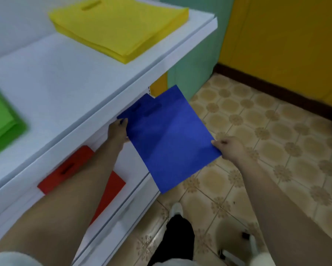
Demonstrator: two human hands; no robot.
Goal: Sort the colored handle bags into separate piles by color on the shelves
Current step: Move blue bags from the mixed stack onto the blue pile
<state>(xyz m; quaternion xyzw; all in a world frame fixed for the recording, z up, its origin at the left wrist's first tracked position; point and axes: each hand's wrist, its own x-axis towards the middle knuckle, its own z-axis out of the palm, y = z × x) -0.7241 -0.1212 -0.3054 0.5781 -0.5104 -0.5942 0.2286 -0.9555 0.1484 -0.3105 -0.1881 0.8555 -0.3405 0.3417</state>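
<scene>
Holding blue bag flat, mid-air off lower shelf edge. L hand grips its 9 o'clock edge, R hand pinches 4 o'clock corner. Best: keep taut, slide toward 10 o'clock, square onto blue pile. Red bag sits at 8 o'clock.

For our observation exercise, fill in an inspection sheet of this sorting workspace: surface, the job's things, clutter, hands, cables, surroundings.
Surface: white top shelf; lower shelf beneath it.
Job's things: yellow bag pile and green bag pile on the top shelf; red bag on the lower shelf; blue bags held partly under the top shelf, half over the floor.
Clutter: nothing seen.
Hands: left hand grips the blue bags' left edge; right hand pinches their right corner.
Cables: nothing seen.
Surroundings: patterned tile floor, yellow wall, green panel.
</scene>
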